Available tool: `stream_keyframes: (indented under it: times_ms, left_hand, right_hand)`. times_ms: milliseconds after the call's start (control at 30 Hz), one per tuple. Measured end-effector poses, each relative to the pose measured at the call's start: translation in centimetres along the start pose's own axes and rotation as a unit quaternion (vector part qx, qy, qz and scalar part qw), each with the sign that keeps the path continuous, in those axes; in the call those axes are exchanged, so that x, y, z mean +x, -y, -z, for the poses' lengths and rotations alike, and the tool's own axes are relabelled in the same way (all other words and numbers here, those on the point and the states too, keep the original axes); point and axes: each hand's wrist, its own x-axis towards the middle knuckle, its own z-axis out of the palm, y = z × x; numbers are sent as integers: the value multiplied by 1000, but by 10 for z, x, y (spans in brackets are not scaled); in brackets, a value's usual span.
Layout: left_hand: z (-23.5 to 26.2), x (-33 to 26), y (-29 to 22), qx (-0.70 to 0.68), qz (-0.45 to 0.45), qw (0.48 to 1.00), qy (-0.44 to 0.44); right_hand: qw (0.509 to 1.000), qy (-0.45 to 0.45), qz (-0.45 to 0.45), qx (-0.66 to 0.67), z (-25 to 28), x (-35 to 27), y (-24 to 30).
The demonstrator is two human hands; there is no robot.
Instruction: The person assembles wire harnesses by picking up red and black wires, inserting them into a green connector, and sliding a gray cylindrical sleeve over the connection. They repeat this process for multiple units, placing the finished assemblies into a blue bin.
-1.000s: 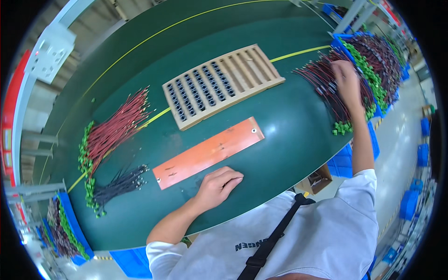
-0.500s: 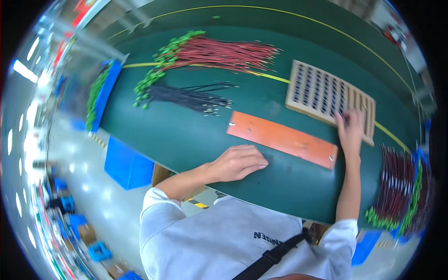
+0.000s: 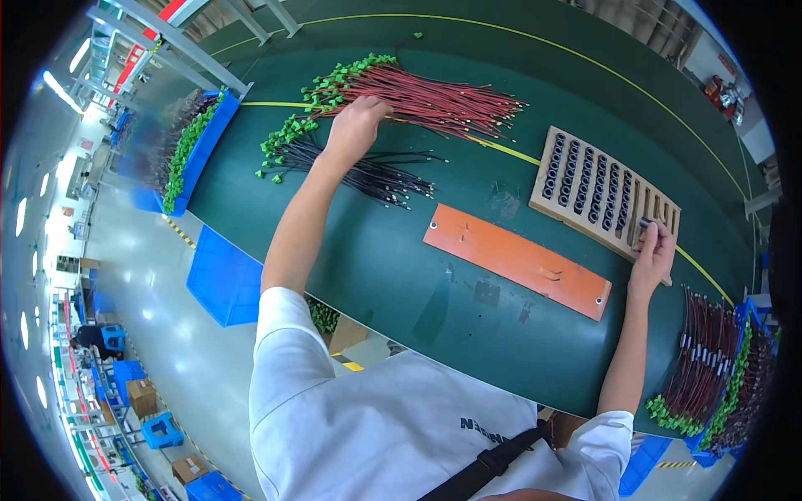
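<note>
My left hand (image 3: 354, 134) reaches over the far left of the table. Its fingers are closed at the green-connector end of a bundle of red wires (image 3: 443, 96); what they pinch is hidden. Just nearer lies a bundle of black wires (image 3: 376, 178), also with green connectors. A small black cylinder (image 3: 646, 222) is between the fingertips of my right hand (image 3: 655, 253), above the near right edge of a wooden tray (image 3: 576, 219). Rows of black hollow cylinders (image 3: 595, 188) fill the tray's left part, and bare slots show at its right.
An orange board (image 3: 518, 260) with small pins lies in front of me on the green table (image 3: 376, 259). Blue bins of green-ended wires stand at the left (image 3: 200, 154) and right (image 3: 743, 384). Dark red wires with silvery sleeves (image 3: 706, 355) lie at the right.
My left hand has gone from the table's near side up to the red wires. My right hand has pulled back slightly toward the tray's near right corner, with the black cylinder now visible.
</note>
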Motion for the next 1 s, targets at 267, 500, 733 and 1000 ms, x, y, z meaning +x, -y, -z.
stream_keyframes:
  times_ms: [267, 500, 733, 1000]
  left_hand:
    - [-42, 63, 23, 104, -99, 988, 57]
    - [-38, 70, 37, -73, -23, 995, 69]
    - [37, 60, 86, 12, -46, 998, -32]
    - [89, -14, 74, -129, 50, 965, 221]
  right_hand:
    - [1000, 23, 3, 8, -3, -2, 2]
    - [999, 42, -1, -4, 3, -1, 6]
    - [999, 50, 1, -11, -1, -2, 3]
    - [998, 67, 11, -9, 0, -2, 1]
